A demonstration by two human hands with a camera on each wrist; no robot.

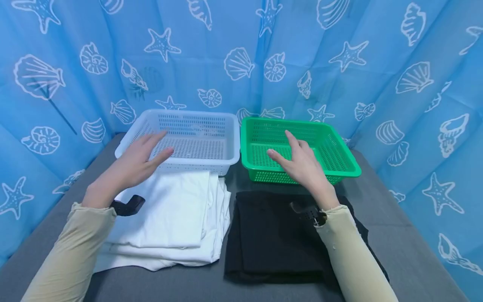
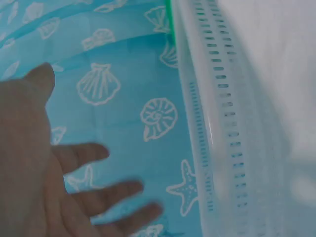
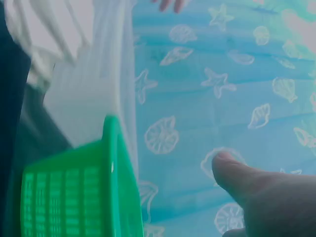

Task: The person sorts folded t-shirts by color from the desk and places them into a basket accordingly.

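Note:
My left hand (image 1: 137, 161) hovers over the near left part of a white plastic basket (image 1: 234, 138), fingers spread and holding nothing. In the left wrist view its fingers (image 2: 111, 195) stretch out apart from the basket's wall. My right hand (image 1: 302, 163) is held above a green plastic basket (image 1: 349, 167), thumb apart from the fingers, also with nothing in it. Below the left forearm lies a stack of folded white cloth (image 1: 173, 209). Folded black cloth (image 1: 279, 239) lies under the right wrist, in front of the green basket.
Both baskets stand side by side at the back of a grey-covered table (image 1: 400, 235), with no contents showing. A blue curtain (image 1: 241, 42) with white shells and starfish hangs behind and along both sides. Each wrist wears a black strap (image 1: 128, 205).

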